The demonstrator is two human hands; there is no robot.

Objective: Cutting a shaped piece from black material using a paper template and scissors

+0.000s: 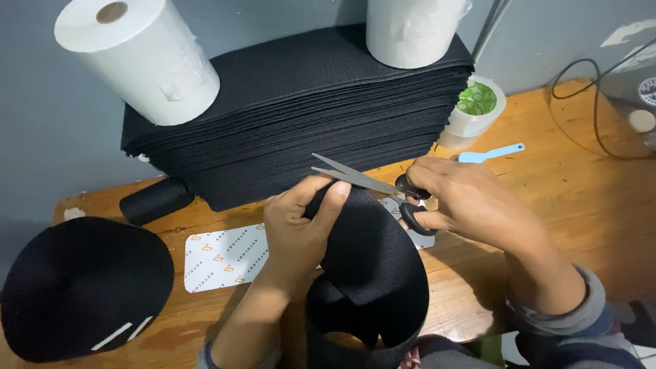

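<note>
My left hand (301,222) pinches the top edge of a curved black fabric piece (372,263) held upright over the table's front edge. My right hand (468,201) grips black-handled scissors (369,181), fingers through the loops. The blades are slightly apart and point left, just above the fabric's top edge beside my left fingertips. The lower part of the fabric curls down toward my lap.
A tall stack of black fabric sheets (294,102) stands behind, with two white paper rolls (140,58) (413,31) on top. A round black piece (82,287) lies at left, a white sticker sheet (222,260) mid-table, a black spool (156,200), clear tape roll (475,109), light-blue tool (490,153).
</note>
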